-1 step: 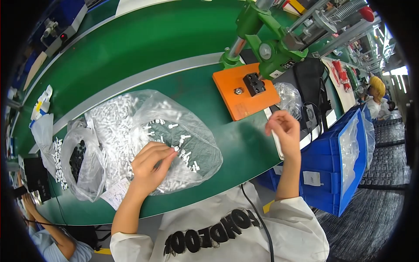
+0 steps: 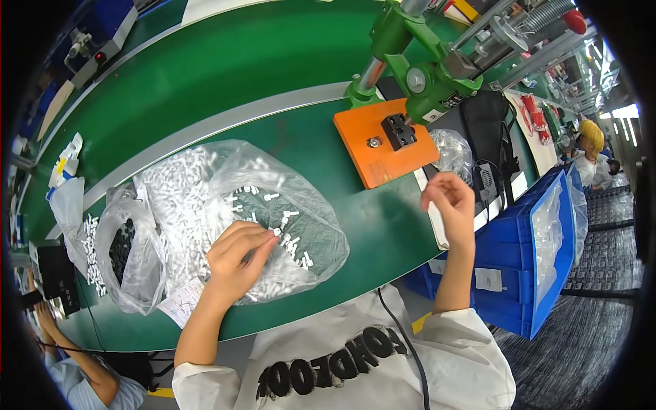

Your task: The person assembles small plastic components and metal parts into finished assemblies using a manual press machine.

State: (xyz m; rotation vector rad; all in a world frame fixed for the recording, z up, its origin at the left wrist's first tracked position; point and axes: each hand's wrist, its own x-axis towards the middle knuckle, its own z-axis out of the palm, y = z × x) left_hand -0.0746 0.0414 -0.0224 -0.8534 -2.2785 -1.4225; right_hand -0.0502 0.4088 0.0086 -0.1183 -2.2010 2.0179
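Note:
My left hand (image 2: pixel 236 256) is over the near side of a large clear plastic bag (image 2: pixel 328 236). Thumb and forefinger pinch a small white plastic piece (image 2: pixel 277 231). Many like it fill the bag, and several loose white pieces (image 2: pixel 289 240) lie in its open mouth. My right hand (image 2: pixel 451 201) is raised over the table's right edge, in front of the green hand press (image 2: pixel 437 89) with its orange base plate (image 2: pixel 386 147). Its fingers are curled in toward the thumb; whether anything small is between them is hidden.
A black fixture block (image 2: pixel 398 131) sits on the orange plate. Right of the table stands a blue crate (image 2: pixel 509 273) lined with clear plastic. At left, another clear bag (image 2: pixel 140 294) lies beside scattered white pieces (image 2: pixel 92 253). Other people are at lower left and far right.
My right hand has shifted slightly to the right. My left hand and the white piece in it stay in place.

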